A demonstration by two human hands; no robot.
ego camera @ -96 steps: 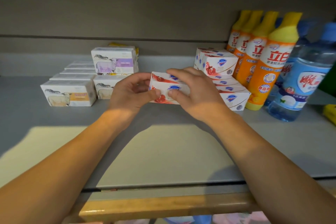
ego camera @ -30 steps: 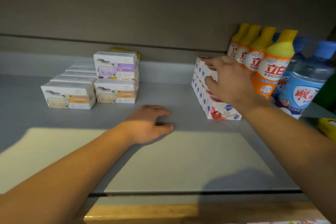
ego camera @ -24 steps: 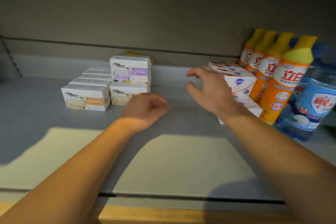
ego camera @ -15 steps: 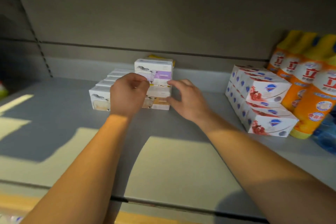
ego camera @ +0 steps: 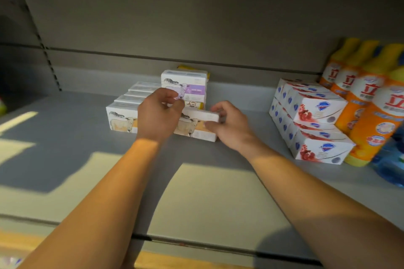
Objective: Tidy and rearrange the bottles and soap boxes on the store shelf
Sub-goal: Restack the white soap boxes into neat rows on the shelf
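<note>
A white soap box with a sheep picture and orange label (ego camera: pixel 195 126) lies in front of the middle stack. My right hand (ego camera: pixel 229 125) grips its right end. My left hand (ego camera: pixel 160 113) covers its left end with curled fingers, fingertips by the lower corner of the purple-labelled sheep box (ego camera: pixel 188 84). That purple box sits on top of a yellow-labelled box (ego camera: pixel 193 104). A row of matching sheep boxes (ego camera: pixel 122 119) runs back on the left.
Red-and-white soap boxes (ego camera: pixel 317 113) are stacked two high on the right of the grey shelf (ego camera: pixel 65 148). Beyond them stand several orange bottles with yellow caps (ego camera: pixel 371 105) and a blue bottle (ego camera: pixel 391 159). A wooden edge runs below the shelf front.
Both hands left the red-and-white boxes and moved left to the sheep boxes. The view turned left. The orange-labelled sheep box has come forward from under the purple one.
</note>
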